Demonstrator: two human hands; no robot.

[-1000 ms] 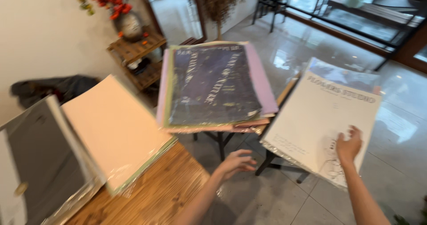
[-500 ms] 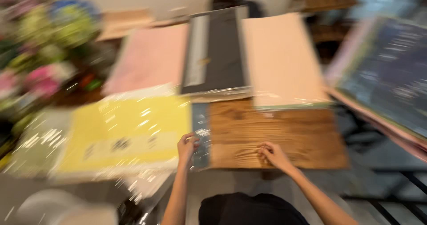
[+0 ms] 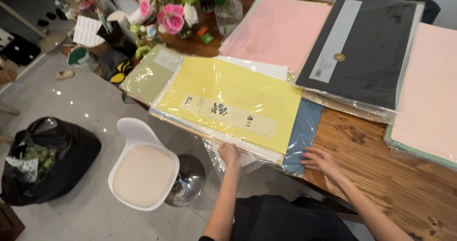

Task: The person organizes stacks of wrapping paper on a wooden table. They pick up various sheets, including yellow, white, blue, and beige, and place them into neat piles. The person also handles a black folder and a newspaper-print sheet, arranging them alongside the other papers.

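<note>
Left hand (image 3: 230, 154) grips the near edge of a plastic-wrapped stack of paper sheets at the worktop's (image 3: 381, 174) near edge, fingers clamped on the wrap beneath the yellow pack (image 3: 228, 105) on top. Right hand (image 3: 320, 160) lies flat, fingers spread apart, on the blue pack (image 3: 302, 136) jutting out from under the yellow one. A pale green pack (image 3: 150, 74) shows at the stack's left. Beyond: a pink pack (image 3: 281, 29), a black pack (image 3: 366, 50), and another pale pink pack (image 3: 428, 93) to the right. Flowers (image 3: 173, 12) stand at the far corner. White chair (image 3: 143, 167) and black rubbish bag (image 3: 52, 160) on the floor.
</note>
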